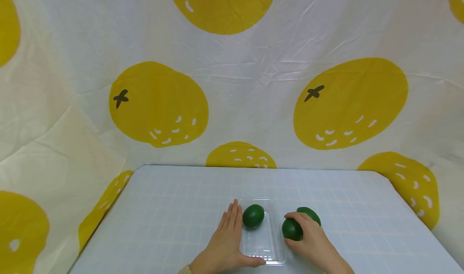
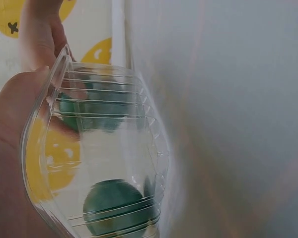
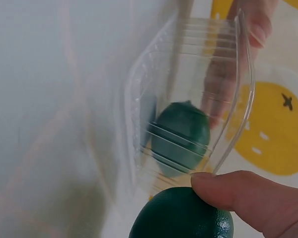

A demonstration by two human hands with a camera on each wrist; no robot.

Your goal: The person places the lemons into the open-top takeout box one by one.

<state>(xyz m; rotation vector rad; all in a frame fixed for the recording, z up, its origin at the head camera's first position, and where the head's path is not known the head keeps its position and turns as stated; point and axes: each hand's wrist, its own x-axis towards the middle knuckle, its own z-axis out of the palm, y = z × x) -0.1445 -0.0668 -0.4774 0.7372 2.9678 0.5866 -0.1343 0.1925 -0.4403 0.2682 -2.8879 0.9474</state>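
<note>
A clear plastic container [image 1: 264,241] stands on the table with one dark green lime [image 1: 253,216] in its far left part. My left hand [image 1: 225,239] lies along the container's left side, fingers straight, its thumb reaching across the near edge. Just right of the container, my right hand [image 1: 312,239] grips a second lime [image 1: 292,229] between thumb and fingers. A third lime [image 1: 309,214] is partly hidden behind that hand. Through the container wall, the right wrist view shows the inside lime [image 3: 181,139], with the held lime [image 3: 179,215] in front under the thumb [image 3: 223,188].
The table [image 1: 174,209] has a pale cloth with a faint grid. Behind it hangs a white curtain [image 1: 250,104] printed with big yellow fruit, which also runs along both sides.
</note>
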